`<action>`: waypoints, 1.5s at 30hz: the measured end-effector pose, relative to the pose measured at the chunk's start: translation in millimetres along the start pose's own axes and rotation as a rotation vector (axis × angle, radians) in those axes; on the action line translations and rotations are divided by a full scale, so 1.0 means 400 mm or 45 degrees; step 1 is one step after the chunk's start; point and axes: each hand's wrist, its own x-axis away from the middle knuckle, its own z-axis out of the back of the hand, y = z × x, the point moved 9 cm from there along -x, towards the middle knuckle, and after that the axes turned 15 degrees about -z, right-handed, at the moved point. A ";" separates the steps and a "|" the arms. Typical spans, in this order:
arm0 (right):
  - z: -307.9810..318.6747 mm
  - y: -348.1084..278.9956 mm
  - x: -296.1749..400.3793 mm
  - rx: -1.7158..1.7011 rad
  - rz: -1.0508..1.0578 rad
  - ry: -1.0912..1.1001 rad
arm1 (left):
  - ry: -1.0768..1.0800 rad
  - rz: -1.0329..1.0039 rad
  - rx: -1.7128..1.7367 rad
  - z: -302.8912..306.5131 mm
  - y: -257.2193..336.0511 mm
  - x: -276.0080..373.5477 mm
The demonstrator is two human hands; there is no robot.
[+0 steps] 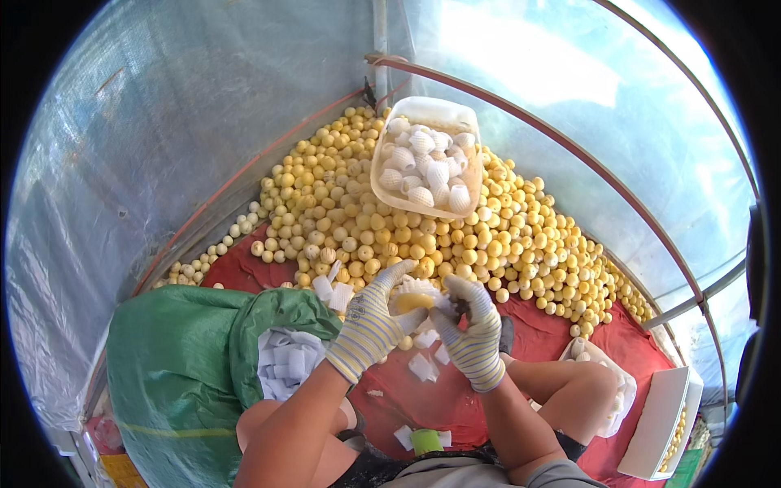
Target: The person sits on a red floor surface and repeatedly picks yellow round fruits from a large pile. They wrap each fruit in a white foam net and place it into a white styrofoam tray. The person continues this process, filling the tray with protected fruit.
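Note:
My left hand (373, 320), in a striped knit glove with a grey palm, holds a round yellow fruit (413, 302) from the left. A white foam net sleeve (421, 285) partly covers the fruit. My right hand (473, 335), gloved the same way, grips the sleeve's right side; its fingertips are partly blurred. Below the hands, flattened foam sleeves (423, 368) lie on the red ground sheet (403, 399). Beside my left wrist, an open green woven sack (177, 348) shows many flat white foam sleeves (290, 360) in its mouth.
A large heap of yellow fruit (341, 201) spreads ahead. On it rests a translucent plastic tub (427, 210) of sleeved fruit (422, 141). A white foam box (656, 421) and a bag of sleeved fruit (616, 378) sit at right. Plastic sheeting (152, 110) and a curved pole (549, 131) enclose the space.

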 end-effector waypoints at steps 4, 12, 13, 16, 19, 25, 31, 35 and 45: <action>-0.033 0.024 -0.006 -0.313 -0.190 -0.215 | 0.073 0.048 -0.128 0.037 -0.036 0.012; -0.133 0.088 0.018 0.276 0.044 -0.454 | -0.222 0.215 -0.438 0.005 -0.083 0.052; -0.140 0.143 0.012 0.050 -0.220 -0.494 | -0.250 0.224 -0.570 0.011 -0.102 0.060; -0.179 0.308 0.003 -0.486 -0.827 -0.541 | -0.154 0.213 -0.514 0.042 -0.090 0.065; -0.127 0.635 -0.015 -0.549 -1.457 -0.297 | -0.099 0.384 -0.331 0.059 -0.048 0.046; -0.055 0.612 -0.361 -1.075 -1.147 -0.261 | -0.064 0.386 -0.321 0.100 -0.042 0.044; -0.134 0.547 -0.354 0.496 -0.690 -0.318 | -0.039 0.196 -0.499 0.144 -0.042 0.048; -0.250 0.836 -0.085 1.189 -0.541 -0.566 | -0.026 0.332 -0.412 0.137 -0.016 0.025; -0.227 0.900 0.013 0.638 -1.098 -0.311 | 0.087 0.361 -0.448 0.194 -0.065 0.060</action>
